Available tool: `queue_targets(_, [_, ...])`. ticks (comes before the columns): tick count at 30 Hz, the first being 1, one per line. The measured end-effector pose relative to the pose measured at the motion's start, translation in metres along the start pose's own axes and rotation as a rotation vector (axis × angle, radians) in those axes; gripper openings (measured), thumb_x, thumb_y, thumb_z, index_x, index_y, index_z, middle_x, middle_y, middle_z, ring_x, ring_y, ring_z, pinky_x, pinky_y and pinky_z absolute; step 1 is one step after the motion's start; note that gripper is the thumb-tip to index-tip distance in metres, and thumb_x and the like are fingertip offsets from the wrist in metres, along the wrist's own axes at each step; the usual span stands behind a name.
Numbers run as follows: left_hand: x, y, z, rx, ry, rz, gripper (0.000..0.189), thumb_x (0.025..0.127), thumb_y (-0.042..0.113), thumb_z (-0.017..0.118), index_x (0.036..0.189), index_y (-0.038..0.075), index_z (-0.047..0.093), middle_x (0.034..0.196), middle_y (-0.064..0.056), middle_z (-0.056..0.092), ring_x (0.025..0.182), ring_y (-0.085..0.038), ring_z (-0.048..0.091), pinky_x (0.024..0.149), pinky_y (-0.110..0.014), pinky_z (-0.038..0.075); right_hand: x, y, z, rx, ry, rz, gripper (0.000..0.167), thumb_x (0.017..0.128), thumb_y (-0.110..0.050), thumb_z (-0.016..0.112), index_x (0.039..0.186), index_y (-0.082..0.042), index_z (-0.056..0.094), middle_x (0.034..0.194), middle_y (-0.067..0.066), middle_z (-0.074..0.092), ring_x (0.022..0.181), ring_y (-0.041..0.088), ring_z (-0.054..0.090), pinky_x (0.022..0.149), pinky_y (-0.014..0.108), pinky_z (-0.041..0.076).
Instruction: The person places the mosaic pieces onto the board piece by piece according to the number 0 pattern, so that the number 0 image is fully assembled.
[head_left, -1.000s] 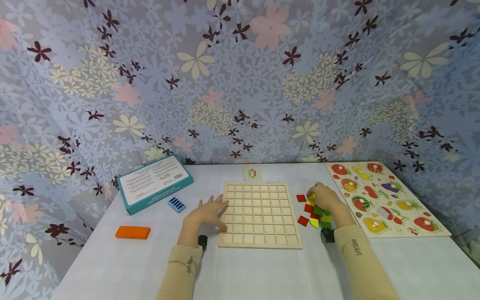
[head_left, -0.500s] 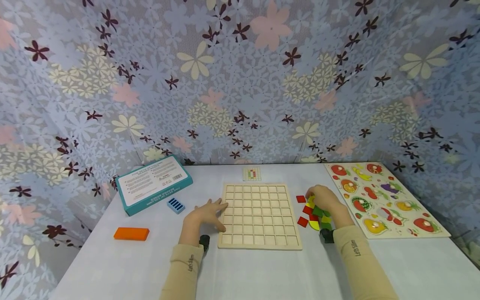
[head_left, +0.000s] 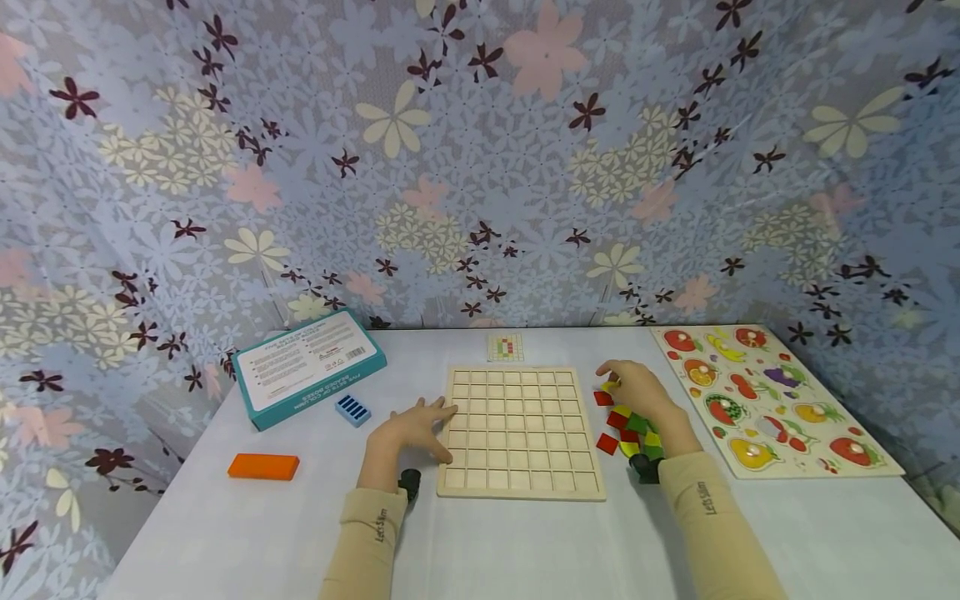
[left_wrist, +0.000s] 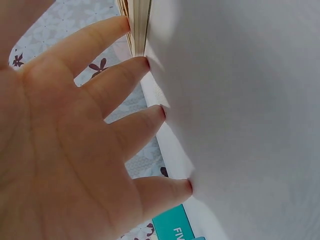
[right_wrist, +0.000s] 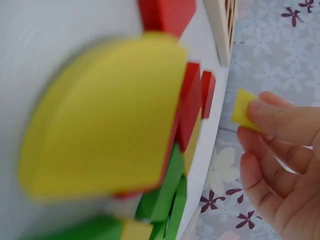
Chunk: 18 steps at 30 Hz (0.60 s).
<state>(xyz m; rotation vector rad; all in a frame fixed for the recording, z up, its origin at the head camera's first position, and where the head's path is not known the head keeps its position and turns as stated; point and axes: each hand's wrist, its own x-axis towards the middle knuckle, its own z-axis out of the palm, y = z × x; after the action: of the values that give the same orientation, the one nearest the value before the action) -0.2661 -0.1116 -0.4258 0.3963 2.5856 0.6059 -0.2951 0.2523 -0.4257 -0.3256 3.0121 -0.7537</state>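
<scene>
My right hand [head_left: 647, 395] pinches a small yellow piece [right_wrist: 242, 109] between thumb and fingers, held above the table by the far side of the pile. Beneath and nearer lie red pieces [head_left: 607, 443], green pieces [head_left: 637, 422] and a yellow quarter-round piece [right_wrist: 110, 120], some overlapping. A wooden grid board [head_left: 521, 433] with bare square cells lies in the middle. With fingers spread, my left hand [head_left: 408, 432] rests at the board's left edge; in the left wrist view its fingertips [left_wrist: 186, 187] touch the table and one lies against the board's side.
A small pattern card [head_left: 505, 347] lies behind the board. To the left are a teal box [head_left: 311, 367], a blue slotted block [head_left: 352, 410] and an orange block [head_left: 263, 467]. A fruit puzzle board [head_left: 772, 404] lies at the right, before a floral curtain [head_left: 480, 167].
My right hand has risen from the pile and shifted slightly left with the yellow piece pinched in it. My left hand stays at the board's edge.
</scene>
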Motion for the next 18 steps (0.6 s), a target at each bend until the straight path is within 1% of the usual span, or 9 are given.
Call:
queue_targets(3, [0.000, 0.000, 0.000, -0.005, -0.002, -0.007, 0.083, 0.069, 0.028, 0.080, 0.141, 0.018, 0.040, 0.152, -0.008, 0.024, 0.140, -0.037, 0.010, 0.103, -0.070, 0.002, 0.001, -0.007, 0.002, 0.017, 0.033, -0.008, 0.026, 0.088, -0.004, 0.059, 0.113, 0.001, 0.059, 0.092, 0.016, 0.061, 0.082, 0.028, 0.057, 0.065, 0.036, 0.051])
queue_targets(6, [0.001, -0.001, 0.000, -0.005, -0.002, -0.009, 0.083, 0.069, 0.028, 0.080, 0.141, 0.018, 0.040, 0.152, -0.008, 0.024, 0.140, -0.037, 0.010, 0.103, -0.070, 0.002, 0.003, -0.015, 0.005, 0.026, 0.062, -0.005, 0.025, 0.088, -0.007, 0.061, 0.111, -0.001, 0.058, 0.090, 0.014, 0.062, 0.078, 0.025, 0.057, 0.063, 0.033, 0.050])
queue_targets(10, [0.000, 0.000, 0.000, -0.003, 0.001, -0.008, 0.083, 0.069, 0.028, 0.080, 0.141, 0.018, 0.040, 0.152, -0.008, 0.025, 0.140, -0.037, 0.010, 0.104, -0.070, 0.002, 0.006, -0.026, 0.010, 0.070, 0.087, -0.009, 0.019, 0.087, -0.008, 0.062, 0.105, -0.002, 0.057, 0.088, 0.014, 0.062, 0.071, 0.023, 0.056, 0.056, 0.030, 0.048])
queue_targets(12, [0.000, 0.000, 0.000, -0.002, 0.002, -0.009, 0.083, 0.069, 0.028, 0.080, 0.141, 0.018, 0.040, 0.152, -0.009, 0.025, 0.140, -0.037, 0.010, 0.104, -0.070, 0.002, 0.008, -0.031, 0.013, 0.090, 0.095, -0.014, 0.016, 0.086, -0.008, 0.063, 0.101, -0.003, 0.057, 0.089, 0.014, 0.063, 0.071, 0.022, 0.056, 0.053, 0.030, 0.047])
queue_targets(15, [0.000, 0.001, 0.000, -0.002, 0.004, -0.010, 0.084, 0.068, 0.028, 0.080, 0.141, 0.018, 0.040, 0.151, -0.009, 0.025, 0.140, -0.037, 0.010, 0.103, -0.070, 0.002, 0.011, -0.040, 0.017, 0.101, 0.108, -0.027, 0.013, 0.085, -0.009, 0.065, 0.096, -0.005, 0.059, 0.090, 0.014, 0.063, 0.077, 0.025, 0.058, 0.058, 0.032, 0.049])
queue_targets(18, [0.000, 0.001, 0.000, 0.000, 0.006, -0.013, 0.084, 0.068, 0.028, 0.080, 0.141, 0.018, 0.040, 0.151, -0.009, 0.025, 0.140, -0.037, 0.010, 0.103, -0.070, 0.003, 0.015, -0.048, 0.021, 0.102, 0.112, -0.042, 0.011, 0.085, -0.010, 0.065, 0.093, -0.006, 0.060, 0.090, 0.012, 0.064, 0.085, 0.026, 0.059, 0.068, 0.037, 0.050])
